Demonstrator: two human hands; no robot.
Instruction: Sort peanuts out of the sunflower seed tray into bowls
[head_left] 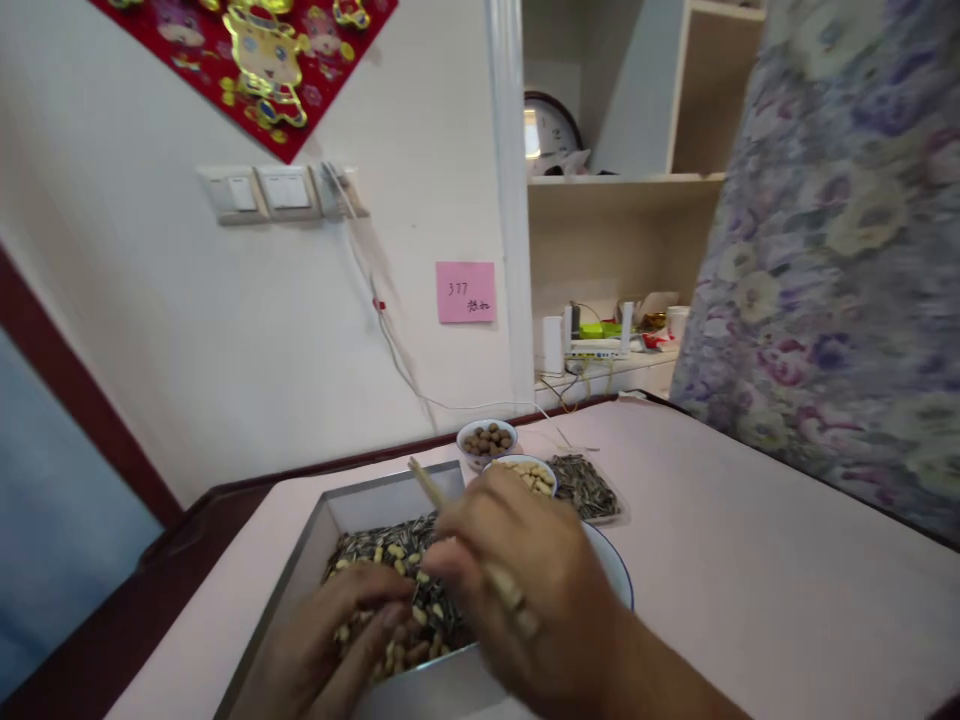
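Observation:
A grey-white rectangular tray (304,545) holds striped sunflower seeds (379,540), pale peanuts (420,615) and brown nuts towards its near side. My left hand (337,640) reaches into the tray, blurred, its thumb and forefinger drawn close together over the nuts. Whatever may lie between those fingertips is hidden. Above the tray's right side, my right hand (540,570) is closed around a thin, pale wooden stick (427,485). The stick slants through the fist, with its far end pointing up and left. Behind the right hand, a blue-rimmed white bowl (619,570) is mostly covered.
Behind the tray stand a bowl of brown round nuts (487,438), a bowl of pale peanuts (536,475) and a clear container of sunflower seeds (585,488). A white cable (480,406) runs down the wall onto the pale tabletop (750,560). A floral curtain (847,270) hangs right.

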